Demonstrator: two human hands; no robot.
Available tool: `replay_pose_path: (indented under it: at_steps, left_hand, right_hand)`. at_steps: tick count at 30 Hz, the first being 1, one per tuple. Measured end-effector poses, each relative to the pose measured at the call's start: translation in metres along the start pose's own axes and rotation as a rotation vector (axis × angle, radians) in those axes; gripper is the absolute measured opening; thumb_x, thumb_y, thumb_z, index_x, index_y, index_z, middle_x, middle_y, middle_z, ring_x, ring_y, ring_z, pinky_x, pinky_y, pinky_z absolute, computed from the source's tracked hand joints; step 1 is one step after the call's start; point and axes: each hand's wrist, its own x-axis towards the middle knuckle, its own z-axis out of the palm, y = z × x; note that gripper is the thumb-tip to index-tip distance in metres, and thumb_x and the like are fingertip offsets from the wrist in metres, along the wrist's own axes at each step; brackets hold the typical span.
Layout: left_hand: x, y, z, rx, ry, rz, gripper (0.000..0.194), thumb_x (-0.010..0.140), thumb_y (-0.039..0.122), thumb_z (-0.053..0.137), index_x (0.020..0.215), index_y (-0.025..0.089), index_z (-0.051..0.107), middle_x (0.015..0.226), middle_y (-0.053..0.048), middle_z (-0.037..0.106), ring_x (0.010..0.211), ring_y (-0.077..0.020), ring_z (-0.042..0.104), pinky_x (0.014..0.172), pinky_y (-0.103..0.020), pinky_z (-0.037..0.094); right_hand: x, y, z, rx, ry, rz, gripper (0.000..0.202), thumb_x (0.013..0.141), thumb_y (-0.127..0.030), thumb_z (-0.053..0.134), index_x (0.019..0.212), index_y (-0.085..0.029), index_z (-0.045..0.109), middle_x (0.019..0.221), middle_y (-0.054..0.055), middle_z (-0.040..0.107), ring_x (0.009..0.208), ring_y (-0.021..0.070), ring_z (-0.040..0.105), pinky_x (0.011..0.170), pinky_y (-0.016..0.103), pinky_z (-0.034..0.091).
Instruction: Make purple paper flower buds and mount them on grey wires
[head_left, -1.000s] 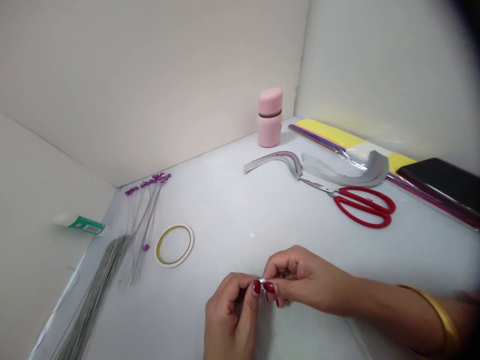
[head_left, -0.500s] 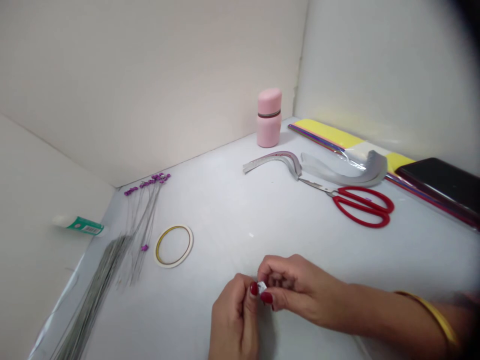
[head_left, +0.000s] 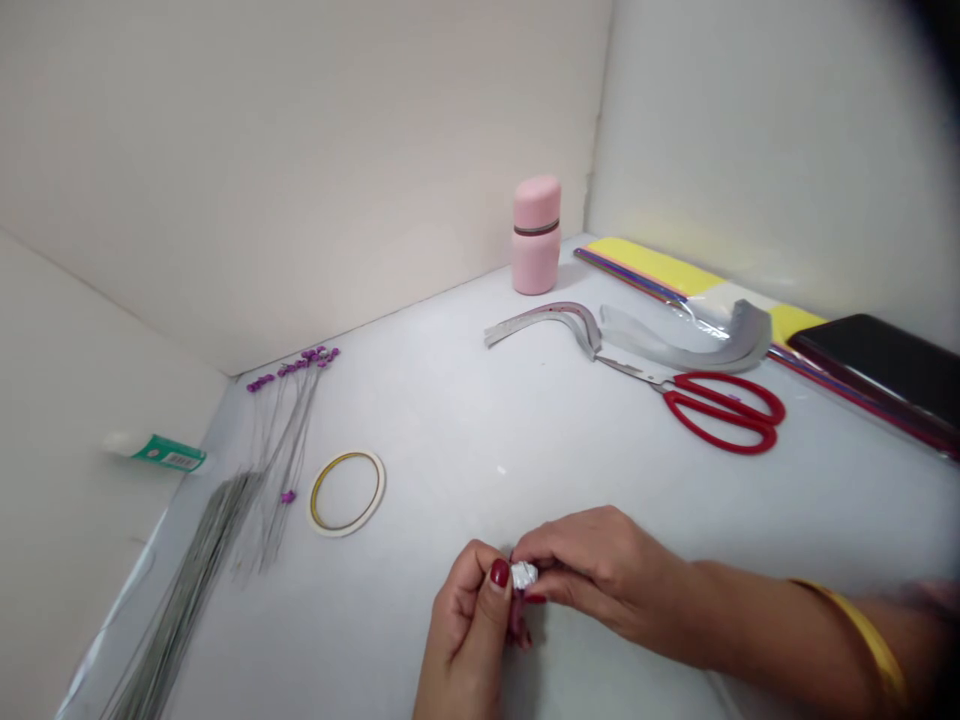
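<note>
A small crumpled silvery-white piece (head_left: 524, 575) is pinched between my two hands low in the middle of the view. My left hand (head_left: 469, 625) grips its left side, thumb on top. From the right, my right hand (head_left: 611, 560) holds its other side with thumb and fingers closed together. Just under the piece a bit of purple shows between the fingers, too small to make out. Left of my hands lies a roll of white tape (head_left: 349, 494). Red-handled scissors (head_left: 720, 412) rest on the table beyond my right hand.
Several thin wires with purple tips (head_left: 304, 360) and a bundle of bare wires (head_left: 202, 590) lie at left, near a green-and-white tube (head_left: 169, 452). A pink flask (head_left: 536, 238), curved silvery strips (head_left: 690, 345), coloured sheets (head_left: 652, 262) and a dark phone-like object (head_left: 877, 350) are further back.
My right hand has turned over the piece, with its fingers closer together. More of the silvery-white piece shows between my hands, and purple is visible beneath it. Things on the table have stayed put.
</note>
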Motion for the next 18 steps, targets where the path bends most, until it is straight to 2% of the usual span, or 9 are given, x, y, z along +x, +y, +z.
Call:
replay_pose_path:
  at_steps: [3,6,8,11,13,15,18]
  left_hand:
    - [0.0025,-0.0049,0.0022,-0.314,-0.054,-0.121,0.033,0.069,0.043,0.067,0.062,0.017,0.048,0.049,0.006,0.043,0.045,-0.0060,0.036,0.047,-0.018,0.034]
    - [0.0021,-0.0065,0.0036,-0.385,-0.070,-0.180,0.034,0.068,0.043,0.068,0.062,0.018,0.046,0.046,0.007,0.041,0.041,-0.0050,0.033,0.044,-0.017,0.033]
    - [-0.0004,-0.0052,0.0033,-0.197,-0.015,-0.088,0.034,0.071,0.046,0.064,0.061,0.018,0.047,0.049,0.006,0.042,0.044,-0.0066,0.036,0.046,-0.019,0.033]
    - [-0.0051,-0.0023,0.0020,0.307,0.136,0.218,0.032,0.079,0.044,0.055,0.062,0.017,0.055,0.054,0.002,0.047,0.053,-0.0100,0.040,0.052,-0.022,0.031]
    - [-0.0064,-0.0011,0.0018,0.404,0.158,0.281,0.032,0.081,0.043,0.052,0.063,0.017,0.057,0.056,0.002,0.049,0.054,-0.0108,0.042,0.053,-0.023,0.031]
    - [-0.0052,-0.0009,0.0024,0.226,0.107,0.191,0.032,0.080,0.043,0.054,0.063,0.016,0.056,0.055,0.002,0.050,0.054,-0.0101,0.044,0.053,-0.022,0.034]
    - [-0.0007,-0.0014,0.0039,-0.126,0.022,-0.015,0.031,0.071,0.042,0.066,0.062,0.014,0.055,0.053,0.003,0.054,0.048,-0.0070,0.045,0.050,-0.020,0.037]
  right_hand:
    - [0.0006,-0.0007,-0.0023,0.057,0.031,0.006,0.023,0.090,-0.031,0.044,0.093,-0.017,0.062,0.077,0.001,0.068,0.070,0.0102,0.062,0.065,0.016,0.043]
    - [-0.0008,0.0005,-0.0020,0.026,0.040,-0.018,0.024,0.091,-0.031,0.043,0.095,-0.016,0.062,0.079,0.002,0.069,0.071,0.0110,0.063,0.067,0.017,0.043]
    - [-0.0018,0.0017,-0.0006,-0.030,0.054,-0.046,0.025,0.091,-0.032,0.042,0.096,-0.017,0.062,0.083,0.003,0.069,0.075,0.0125,0.063,0.071,0.018,0.043]
    - [-0.0022,0.0027,0.0012,-0.072,0.079,-0.048,0.026,0.091,-0.033,0.043,0.097,-0.017,0.062,0.086,0.004,0.070,0.078,0.0136,0.063,0.073,0.019,0.042]
    - [-0.0018,0.0022,0.0011,-0.056,0.083,-0.038,0.026,0.090,-0.033,0.043,0.096,-0.017,0.062,0.084,0.003,0.070,0.076,0.0127,0.063,0.072,0.018,0.043]
    - [-0.0013,0.0012,0.0004,-0.013,0.090,-0.027,0.024,0.090,-0.031,0.045,0.096,-0.017,0.063,0.081,0.002,0.070,0.074,0.0113,0.063,0.070,0.016,0.043]
    - [-0.0010,0.0000,-0.0005,0.079,0.107,-0.012,0.020,0.089,-0.026,0.047,0.096,-0.017,0.063,0.079,0.001,0.069,0.072,0.0095,0.063,0.068,0.014,0.043]
